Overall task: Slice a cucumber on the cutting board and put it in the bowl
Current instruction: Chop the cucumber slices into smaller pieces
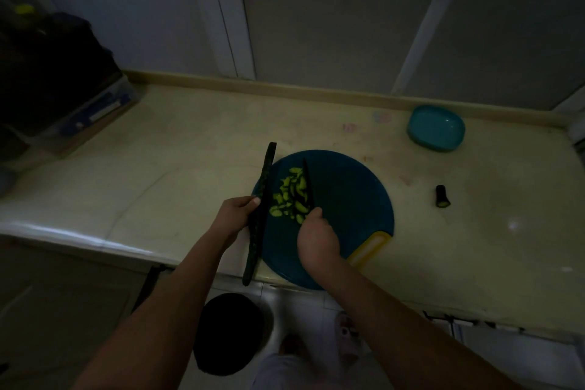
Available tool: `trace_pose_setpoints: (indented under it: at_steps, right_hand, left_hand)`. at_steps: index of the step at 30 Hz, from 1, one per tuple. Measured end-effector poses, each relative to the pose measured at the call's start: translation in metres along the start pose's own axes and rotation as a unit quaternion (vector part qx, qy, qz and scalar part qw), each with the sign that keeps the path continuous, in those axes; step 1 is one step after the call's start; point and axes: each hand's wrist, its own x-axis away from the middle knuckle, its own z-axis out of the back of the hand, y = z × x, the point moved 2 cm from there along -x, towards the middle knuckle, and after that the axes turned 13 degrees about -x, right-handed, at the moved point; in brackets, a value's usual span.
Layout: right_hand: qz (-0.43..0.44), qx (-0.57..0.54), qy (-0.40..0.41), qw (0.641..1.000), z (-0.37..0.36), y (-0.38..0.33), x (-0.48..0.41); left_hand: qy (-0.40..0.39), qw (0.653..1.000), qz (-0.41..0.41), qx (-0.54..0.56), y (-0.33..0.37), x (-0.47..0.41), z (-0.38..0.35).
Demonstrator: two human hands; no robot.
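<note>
A round dark blue cutting board (348, 199) with a yellow handle lies at the counter's front edge. A pile of pale green cucumber slices (289, 196) sits on its left half. My right hand (316, 237) grips a dark knife (307, 184) whose blade lies along the right side of the slices. My left hand (235, 215) holds a long dark cucumber (260, 215) at the board's left edge, pointing away from me. A teal bowl (436, 128) stands at the back right, apart from the board.
A cut cucumber end (442, 196) lies on the cream counter (158, 168) right of the board. Boxes and dark items (63, 98) stack at the back left. Below the counter edge stands a dark round bin (229, 332).
</note>
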Motion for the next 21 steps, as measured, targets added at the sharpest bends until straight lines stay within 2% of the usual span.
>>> trace_pose_setpoints:
  at_steps: [8, 14, 18, 21]
  right_hand:
    - [-0.005, -0.040, 0.018, 0.999, 0.008, -0.001, -0.003]
    - [0.053, -0.054, 0.060, 0.995, 0.046, 0.031, -0.014]
    - [0.046, -0.067, 0.049, 0.995, 0.079, 0.056, -0.022]
    - [0.058, -0.074, 0.058, 0.994, 0.101, 0.074, -0.025]
  left_hand:
    - [0.001, 1.000, -0.007, -0.015, 0.003, 0.005, 0.001]
    - [0.013, 0.997, -0.061, -0.041, 0.017, 0.016, -0.001]
    - [0.002, 0.987, -0.122, -0.102, 0.041, 0.027, -0.020]
    - [-0.025, 0.967, -0.148, -0.204, 0.053, 0.031, -0.047]
